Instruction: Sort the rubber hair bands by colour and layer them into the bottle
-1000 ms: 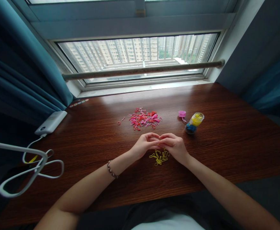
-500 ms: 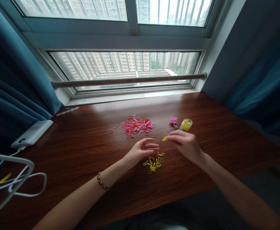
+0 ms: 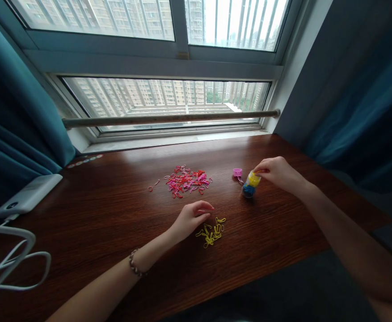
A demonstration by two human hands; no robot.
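A small clear jar (image 3: pixel 248 189), blue in its lower part and yellow near the top, stands on the table. At its mouth are the pinched fingertips of my right hand (image 3: pixel 278 172); what they hold, if anything, is hidden there. My left hand (image 3: pixel 189 220) hovers low over the table with fingers loosely curved and apart, holding nothing. Just right of it lies a loose pile of yellow rubber bands (image 3: pixel 210 235). Farther back is a larger heap of red and pink rubber bands (image 3: pixel 185 181). A pink cap (image 3: pixel 237 172) sits left of the jar.
The dark wooden table (image 3: pixel 122 201) ends at a window sill with a horizontal rail (image 3: pixel 169 119). On the left are a white power bank (image 3: pixel 28 194) and looped white cables (image 3: pixel 31 255). Blue curtains hang on both sides.
My right hand has moved right and back, from above the table with a yellow rubber band to the jar's mouth. My left hand has drawn slightly left. The view has shifted a little.
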